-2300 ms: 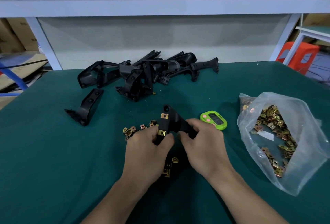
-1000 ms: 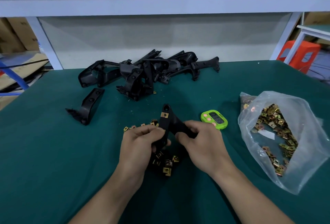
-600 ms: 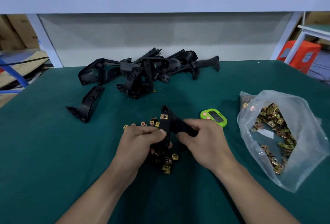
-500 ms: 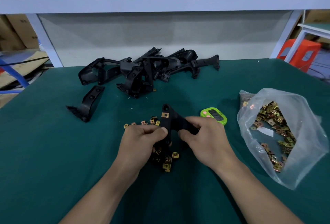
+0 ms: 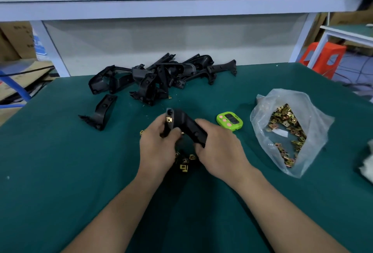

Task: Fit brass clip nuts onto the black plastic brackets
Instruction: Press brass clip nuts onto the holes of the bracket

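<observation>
Left hand (image 5: 156,147): the upright arm of the black bracket (image 5: 185,126) is gripped with curled fingers, and the thumb is pressed on its face just below one fitted brass clip nut (image 5: 168,119).
Right hand (image 5: 220,149): the bracket's other arm is clasped in curled fingers and held up off the table (image 5: 60,172).
Under the left thumb: a glint of brass is seen; whether a nut is seated there cannot be told.
Risk at the thumb: a nut pushed on askew may be jammed or sprung away, since the spot is covered.
Risk at the grip: the bracket may be twisted by uneven pressure, and the fitted nut shifted off its hole.
Beneath the hands: loose clip nuts (image 5: 184,167) may be scattered if the bracket is dropped.
Right of the right hand: a green timer (image 5: 229,121) is near, and a plastic bag (image 5: 314,115) of nuts farther out may be spilled by a forearm.
Beyond the hands: a pile of brackets (image 5: 157,77) and a lone bracket (image 5: 102,113) may be mixed up with finished ones.
</observation>
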Tool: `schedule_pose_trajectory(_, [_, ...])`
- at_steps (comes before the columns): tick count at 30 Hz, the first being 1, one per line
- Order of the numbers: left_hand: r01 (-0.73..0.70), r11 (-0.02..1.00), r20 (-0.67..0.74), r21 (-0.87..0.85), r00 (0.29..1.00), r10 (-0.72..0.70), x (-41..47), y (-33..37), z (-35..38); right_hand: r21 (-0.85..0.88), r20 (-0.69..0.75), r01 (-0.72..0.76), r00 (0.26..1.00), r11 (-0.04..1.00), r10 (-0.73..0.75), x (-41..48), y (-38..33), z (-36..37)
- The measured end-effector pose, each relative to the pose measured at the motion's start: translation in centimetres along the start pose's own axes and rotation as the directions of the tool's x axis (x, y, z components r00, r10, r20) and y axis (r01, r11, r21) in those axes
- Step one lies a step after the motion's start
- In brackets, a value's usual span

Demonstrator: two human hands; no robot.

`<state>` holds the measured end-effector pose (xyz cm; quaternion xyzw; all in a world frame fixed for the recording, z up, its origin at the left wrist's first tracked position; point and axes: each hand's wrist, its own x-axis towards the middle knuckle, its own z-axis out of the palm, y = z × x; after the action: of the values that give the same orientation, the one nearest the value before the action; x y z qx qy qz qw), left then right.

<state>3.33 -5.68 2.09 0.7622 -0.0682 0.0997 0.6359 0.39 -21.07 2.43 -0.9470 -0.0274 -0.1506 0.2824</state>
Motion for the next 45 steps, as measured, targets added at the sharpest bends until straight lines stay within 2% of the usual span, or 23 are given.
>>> schedule_pose_trajectory(4, [0.012, 0.994, 0.039, -0.107, 0.999, -0.007, -0.4, 0.9, -0.5, 0.246, 0.068, -0.117, 0.992, 0.962, 0.103, -2.8, -0.3, -1.8])
schedule_pose_trajectory(8, [0.005, 0.984, 0.080, -0.179, 0.997, 0.009, -2.4, 3.1, 1.0, 0.288, 0.028, -0.155, 0.988, 0.945, 0.153, -5.4, -0.4, -5.2])
schedule_pose_trajectory(10, [-0.042, 0.991, 0.096, -0.124, 0.994, 0.055, -3.6, 4.7, 2.3, 0.373, 0.036, -0.205, 0.978, 0.905, 0.207, -7.0, -0.5, -7.5])
schedule_pose_trajectory(12, [-0.103, 0.993, 0.198, -0.055, 0.974, 0.112, -5.2, 6.6, 3.7, 0.498, 0.081, -0.268, 0.961, 0.825, 0.264, -9.1, -0.3, -9.8])
schedule_pose_trajectory(15, [-0.139, 0.987, 0.405, -0.083, 0.900, 0.161, -7.9, 9.3, 6.4, 0.594, 0.091, -0.316, 0.940, 0.739, 0.329, -13.0, 1.2, -13.7])
schedule_pose_trajectory(17, [-0.130, 0.979, 0.533, -0.159, 0.823, 0.195, -9.8, 11.2, 9.2, 0.652, 0.056, -0.341, 0.913, 0.678, 0.405, -16.3, 2.5, -16.4])
schedule_pose_trajectory(19, [-0.034, 0.973, 0.654, -0.228, 0.735, 0.179, -12.0, 12.9, 12.5, 0.701, -0.002, -0.350, 0.870, 0.622, 0.492, -19.9, 4.2, -18.7])
schedule_pose_trajectory(21, [0.127, 0.963, 0.780, -0.240, 0.616, 0.113, -14.4, 14.2, 16.1, 0.744, -0.078, -0.347, 0.804, 0.571, 0.590, -23.8, 5.9, -20.6])
schedule_pose_trajectory(22, [0.187, 0.960, 0.843, -0.209, 0.532, 0.080, -15.8, 14.7, 18.0, 0.774, -0.115, -0.339, 0.755, 0.535, 0.645, -25.7, 6.7, -21.4])
schedule_pose_trajectory(25, [0.309, 0.946, 0.952, -0.100, 0.307, 0.000, -20.1, 15.5, 23.2, 0.865, -0.149, -0.306, 0.601, 0.398, 0.785, -31.2, 8.8, -22.9])
schedule_pose_trajectory(30, [0.493, 0.868, 0.989, 0.065, 0.084, -0.121, -28.3, 15.3, 31.1, 0.946, -0.120, -0.260, 0.268, 0.191, 0.956, -39.3, 12.6, -24.1])
schedule_pose_trajectory(34, [0.567, 0.793, 0.967, 0.223, -0.024, -0.254, -33.3, 14.8, 35.3, 0.980, -0.083, -0.174, 0.065, 0.093, 0.994, -43.4, 15.3, -25.1])
schedule_pose_trajectory(38, [0.497, 0.818, 0.957, 0.289, -0.128, -0.260, -35.8, 15.6, 38.2, 0.978, -0.181, 0.077, -0.134, 0.192, 0.974, -45.3, 19.2, -28.9])
schedule_pose_trajectory(39, [0.485, 0.823, 0.955, 0.296, -0.143, -0.259, -36.2, 15.9, 38.7, 0.968, -0.184, 0.140, -0.164, 0.208, 0.969, -45.2, 20.0, -29.8])
schedule_pose_trajectory(41, [0.466, 0.834, 0.955, 0.297, -0.151, -0.256, -36.7, 16.2, 39.8, 0.969, -0.155, 0.167, -0.175, 0.184, 0.972, -44.5, 21.1, -29.9])
schedule_pose_trajectory(42, [0.457, 0.838, 0.955, 0.296, -0.147, -0.257, -36.9, 16.3, 40.1, 0.977, -0.142, 0.136, -0.170, 0.166, 0.975, -44.0, 21.4, -29.2])
schedule_pose_trajectory(44, [0.436, 0.849, 0.954, 0.299, -0.115, -0.277, -36.8, 16.0, 40.7, 0.989, -0.119, 0.071, -0.134, 0.129, 0.984, -43.0, 21.4, -27.1])
schedule_pose_trajectory(45, [0.424, 0.853, 0.951, 0.304, -0.085, -0.297, -36.6, 15.6, 41.0, 0.991, -0.116, 0.053, -0.141, 0.125, 0.983, -42.5, 21.3, -26.1])
